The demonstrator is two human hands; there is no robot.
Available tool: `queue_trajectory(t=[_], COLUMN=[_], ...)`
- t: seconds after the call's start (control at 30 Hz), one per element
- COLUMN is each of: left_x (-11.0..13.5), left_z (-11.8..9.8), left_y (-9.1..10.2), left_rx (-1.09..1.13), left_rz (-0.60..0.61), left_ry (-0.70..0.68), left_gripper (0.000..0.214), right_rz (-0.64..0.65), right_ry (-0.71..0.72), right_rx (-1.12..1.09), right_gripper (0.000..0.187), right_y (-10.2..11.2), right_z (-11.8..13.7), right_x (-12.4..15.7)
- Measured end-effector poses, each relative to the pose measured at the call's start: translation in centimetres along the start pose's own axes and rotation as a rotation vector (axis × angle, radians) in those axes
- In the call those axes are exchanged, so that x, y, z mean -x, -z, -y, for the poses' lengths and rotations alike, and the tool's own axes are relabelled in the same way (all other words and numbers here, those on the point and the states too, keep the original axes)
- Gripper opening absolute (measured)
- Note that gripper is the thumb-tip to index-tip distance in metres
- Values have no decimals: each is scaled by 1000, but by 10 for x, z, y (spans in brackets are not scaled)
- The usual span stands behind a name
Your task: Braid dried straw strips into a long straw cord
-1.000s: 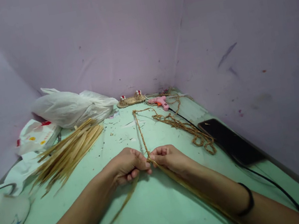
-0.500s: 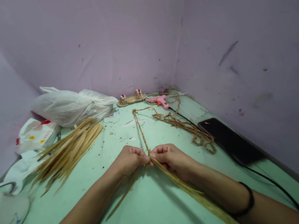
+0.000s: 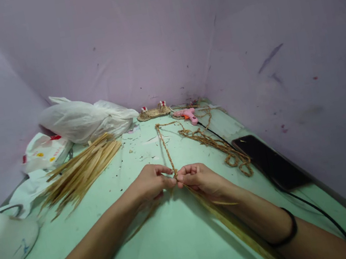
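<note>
A twisted braid of dried straw runs from the far middle of the table down to my fingertips. My right hand pinches its near end, and long loose straw strands trail from there beneath my right forearm. My left hand is at the same end, its thumb against the braid and its index finger slightly raised. A thin strand hangs under my left hand; its upper end is hidden by the fingers.
A bundle of dry straw, a white plastic bag and a white bowl-like container lie left. A pink glue gun, coiled braid and black phone are right. Woven slippers stand by the wall.
My left index finger has lifted away from the thumb. The loose strands by my right hand have shifted, with one thin piece sticking out sideways. The whole view has moved slightly.
</note>
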State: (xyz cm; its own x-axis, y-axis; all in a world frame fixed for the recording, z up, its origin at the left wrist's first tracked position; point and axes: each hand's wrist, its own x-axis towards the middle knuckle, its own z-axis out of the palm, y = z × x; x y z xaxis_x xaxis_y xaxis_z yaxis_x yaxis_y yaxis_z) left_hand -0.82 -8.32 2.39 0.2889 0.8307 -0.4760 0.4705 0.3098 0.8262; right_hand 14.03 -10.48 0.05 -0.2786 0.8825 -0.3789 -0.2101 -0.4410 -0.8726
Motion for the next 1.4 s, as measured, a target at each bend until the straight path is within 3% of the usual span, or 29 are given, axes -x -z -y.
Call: queue_trajectory(t=[0.1,0.23,0.37,0.43,0.57,0.77,0.97,1.23,1.4], left_x=[6,8,5,4,5,6,6,-1,6], left_z=[-5,-9,-9,-8,-7,-6,-5,2,-3], left_y=[6,12,15,12,4,1,-5,10,18], left_rx=[64,99,142,174,148,89,19,-258,-593], left_rz=[124,283,326,313,175,81,9,162,-23], left_ry=[102,83,73,86,96,40,35,-246,-233], left_gripper=[56,31,24,19,11,13,8,23,14], right_rz=[-4,56,51,30,10,31,-26,27,-35], right_ry=[8,46,63,56,64,108,218,151,134], right_rx=[-21,-46,-21,-11,-26,-26,162,38,100], right_gripper=[18,17,15,14,16,17,10,17,15], right_y=[-2,-3,-3,-3,-4,-4,-2,0,-1], right_z=[0,-1,-2,-2,-1,-3,-9,-8,-8], right_x=[0,0,0,0,1,0,-6,-4,-4])
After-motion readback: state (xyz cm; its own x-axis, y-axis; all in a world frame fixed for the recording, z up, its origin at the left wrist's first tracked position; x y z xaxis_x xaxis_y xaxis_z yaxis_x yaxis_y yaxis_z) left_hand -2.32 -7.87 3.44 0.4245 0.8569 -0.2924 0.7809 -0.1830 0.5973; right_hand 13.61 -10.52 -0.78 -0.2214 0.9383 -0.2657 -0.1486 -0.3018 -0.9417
